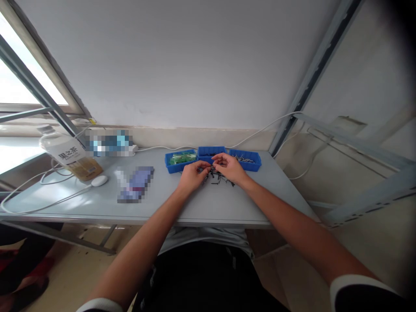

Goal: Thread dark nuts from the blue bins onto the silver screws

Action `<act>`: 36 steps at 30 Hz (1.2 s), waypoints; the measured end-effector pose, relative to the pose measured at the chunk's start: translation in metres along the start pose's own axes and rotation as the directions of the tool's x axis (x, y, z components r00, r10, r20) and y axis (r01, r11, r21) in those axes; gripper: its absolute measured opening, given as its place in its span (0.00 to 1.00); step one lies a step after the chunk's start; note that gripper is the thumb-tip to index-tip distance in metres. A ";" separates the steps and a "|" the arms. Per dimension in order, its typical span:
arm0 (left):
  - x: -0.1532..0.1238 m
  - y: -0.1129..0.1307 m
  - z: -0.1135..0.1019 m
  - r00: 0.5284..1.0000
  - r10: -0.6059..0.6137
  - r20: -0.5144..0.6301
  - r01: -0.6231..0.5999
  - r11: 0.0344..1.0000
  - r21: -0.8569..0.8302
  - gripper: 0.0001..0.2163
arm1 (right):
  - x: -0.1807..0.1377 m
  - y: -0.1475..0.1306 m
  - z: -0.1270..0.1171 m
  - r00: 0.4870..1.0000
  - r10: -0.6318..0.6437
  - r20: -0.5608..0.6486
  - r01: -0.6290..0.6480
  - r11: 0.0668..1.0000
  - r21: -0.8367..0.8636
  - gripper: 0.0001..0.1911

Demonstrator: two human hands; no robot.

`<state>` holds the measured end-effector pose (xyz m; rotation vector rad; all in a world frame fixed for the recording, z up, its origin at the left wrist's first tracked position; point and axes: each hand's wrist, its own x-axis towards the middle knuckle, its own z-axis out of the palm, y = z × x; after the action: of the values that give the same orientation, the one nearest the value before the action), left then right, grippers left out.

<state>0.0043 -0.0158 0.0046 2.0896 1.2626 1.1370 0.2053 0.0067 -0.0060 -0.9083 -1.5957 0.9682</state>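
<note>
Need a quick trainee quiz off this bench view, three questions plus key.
1. Count: how many blue bins are on the table?
2. True or false: the drink bottle stands to the right of the bins.
3. Which is nearest the left grip and right grip?
A) window
B) loose dark parts
C) drink bottle

Key: 1. Three. 2. False. 3. B.

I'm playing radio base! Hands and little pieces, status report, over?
Left hand and right hand close together, fingertips pinched; anything held too small to tell. Dark screw-like pieces loose on gray table below. Blue bins just behind, not blocking.
</note>
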 end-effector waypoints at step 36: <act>0.005 -0.006 0.003 0.999 -0.019 -0.028 0.008 0.943 -0.334 0.20 | -0.010 -0.015 0.003 0.968 -0.006 0.252 0.087 0.946 -0.312 0.16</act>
<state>0.0051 -0.0087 0.0008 1.8151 1.0121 1.2822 0.2028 -0.0088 0.0032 -0.9930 -2.0221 0.8247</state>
